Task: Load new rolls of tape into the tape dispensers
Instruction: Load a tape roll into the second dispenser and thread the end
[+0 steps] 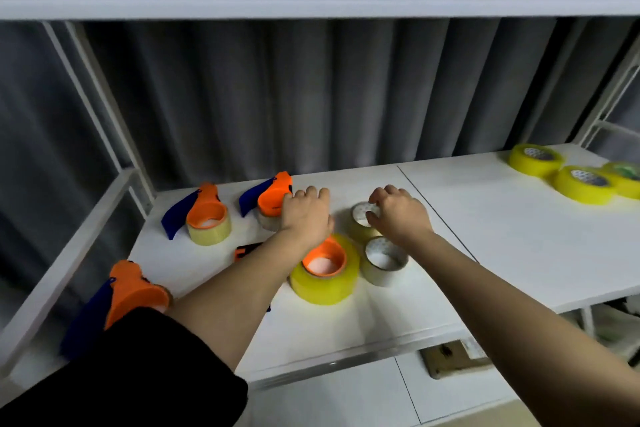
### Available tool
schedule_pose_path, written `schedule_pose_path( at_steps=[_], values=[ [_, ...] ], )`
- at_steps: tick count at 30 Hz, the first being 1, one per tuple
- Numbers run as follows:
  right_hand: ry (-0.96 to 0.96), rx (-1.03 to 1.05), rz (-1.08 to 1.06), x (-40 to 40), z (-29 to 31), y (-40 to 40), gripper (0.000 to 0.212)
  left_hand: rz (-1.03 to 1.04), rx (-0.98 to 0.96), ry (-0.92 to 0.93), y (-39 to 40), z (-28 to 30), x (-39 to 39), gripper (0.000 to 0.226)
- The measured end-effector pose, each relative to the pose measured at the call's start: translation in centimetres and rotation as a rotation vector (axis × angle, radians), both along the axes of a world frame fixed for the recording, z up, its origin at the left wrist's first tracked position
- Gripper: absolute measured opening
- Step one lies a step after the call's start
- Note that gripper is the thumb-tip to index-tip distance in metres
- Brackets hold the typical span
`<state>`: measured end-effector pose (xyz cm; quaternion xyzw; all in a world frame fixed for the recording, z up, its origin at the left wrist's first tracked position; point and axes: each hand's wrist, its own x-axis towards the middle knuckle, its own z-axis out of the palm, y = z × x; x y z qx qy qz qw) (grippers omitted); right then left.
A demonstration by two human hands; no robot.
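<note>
Left hand [304,211] is seen laid over the second tape dispenser [268,199] at the back of the white counter [485,236], its fingers curled round the orange body and the pale roll seated in it. Right hand [398,210] is observed at a nearly spent roll [362,224] just to the right, the rim being pinched between thumb and fingertips. A second thin roll [382,263] is noted just in front of that one, and beside it a full yellow roll [325,272] with an orange hub seated in its core (the rest of that dispenser is hidden under the left forearm). One loaded dispenser [202,218] with a blue blade guard is recorded to the left of the held one, well apart from another dispenser [128,291] lying at the near left edge. Three fresh yellow rolls [581,184] are grouped at the far right of the counter, touching one another. Grey curtains [277,90] are hung behind.
</note>
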<state>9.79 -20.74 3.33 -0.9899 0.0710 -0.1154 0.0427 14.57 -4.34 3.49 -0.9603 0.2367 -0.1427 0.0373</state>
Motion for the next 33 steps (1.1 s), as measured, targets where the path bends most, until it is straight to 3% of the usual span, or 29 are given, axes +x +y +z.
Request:
schedule_pose_path(
  at_steps=[15,33],
  values=[
    [0.089,-0.127,0.015,-1.3,0.3,-21.8,0.037,0.038,0.017,0.040,-21.8,0.4,-1.7,0.035],
    [0.096,-0.163,-0.112,-2.2,0.9,-31.9,0.038,-0.086,0.097,0.020,-32.8,0.9,-1.1,0.035]
  ],
)
